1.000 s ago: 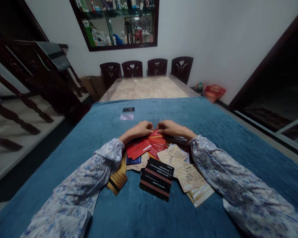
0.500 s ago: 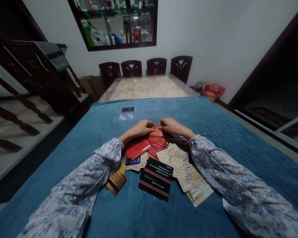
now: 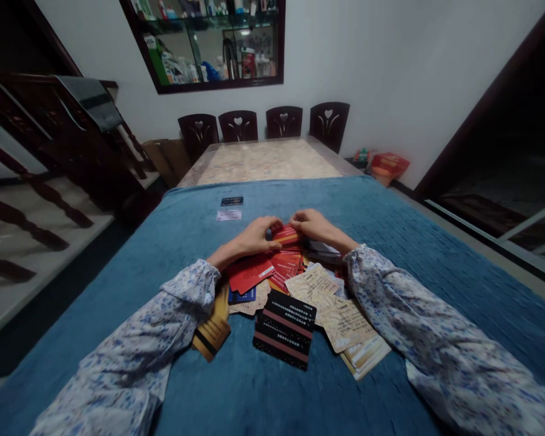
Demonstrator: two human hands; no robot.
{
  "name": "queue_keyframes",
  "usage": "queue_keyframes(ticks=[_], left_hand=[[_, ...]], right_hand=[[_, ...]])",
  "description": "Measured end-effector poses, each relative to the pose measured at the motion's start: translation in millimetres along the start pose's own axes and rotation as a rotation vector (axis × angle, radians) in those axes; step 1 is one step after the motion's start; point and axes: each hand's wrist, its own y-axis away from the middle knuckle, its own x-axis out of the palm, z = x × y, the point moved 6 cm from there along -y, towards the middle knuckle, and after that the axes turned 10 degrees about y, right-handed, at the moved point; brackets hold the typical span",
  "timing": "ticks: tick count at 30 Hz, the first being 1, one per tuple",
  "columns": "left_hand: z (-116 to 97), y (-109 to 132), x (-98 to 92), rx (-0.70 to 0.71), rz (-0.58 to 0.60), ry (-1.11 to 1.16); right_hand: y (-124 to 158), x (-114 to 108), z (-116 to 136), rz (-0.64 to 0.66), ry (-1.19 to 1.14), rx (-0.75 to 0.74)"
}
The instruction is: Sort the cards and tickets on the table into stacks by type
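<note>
Between my two hands is a small stack of red cards [image 3: 285, 235], raised at the far side of a spread pile. My left hand [image 3: 260, 235] grips its left edge, thumb near and fingers beyond. My right hand [image 3: 315, 225] pinches the upper right edge. Nearer me lie more red cards [image 3: 251, 272], a blue card [image 3: 242, 297], black striped cards [image 3: 285, 327], cream patterned cards [image 3: 345, 321] and gold cards [image 3: 212, 333]. Pale cards [image 3: 324, 251] are partly hidden under my right wrist.
A black card [image 3: 232, 201] and a pale lilac card [image 3: 229, 215] lie apart, farther off to the left. Blue cloth [image 3: 200, 399] covers the near part of the table [image 3: 272, 158]. Several dark chairs [image 3: 284, 123] stand at its far end.
The red stack has come up and tilted a little between my hands. My left fingers have opened wider around its edge, and my right hand has shifted slightly away from me.
</note>
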Motion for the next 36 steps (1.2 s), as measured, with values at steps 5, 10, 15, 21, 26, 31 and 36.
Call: queue_keyframes(ticks=[5,10,15,21,26,31,36], left_hand=[[-3,5,-3.2,0.007,0.005,-0.061],[0,8,-6.8,-0.033,0.006,0.005],[10,8,-8.0,-0.109,0.018,0.081],[20,7,-7.8,-0.162,0.017,0.096],[29,4,-7.6,-0.155,0.015,0.150],[35,3,-7.4,-0.158,0.008,0.182],[34,4,-8.7,-0.159,0.000,0.163]], right_hand=[[0,3,-3,0.007,-0.110,-0.008],[-3,-1,-1,0.008,-0.039,-0.056],[1,-8,1,0.035,-0.057,-0.062],[10,-14,8,0.115,-0.222,-0.139],[8,-13,9,0.100,-0.129,-0.189],[4,-8,8,0.046,0.008,-0.198],[5,-4,11,0.004,0.120,-0.221]])
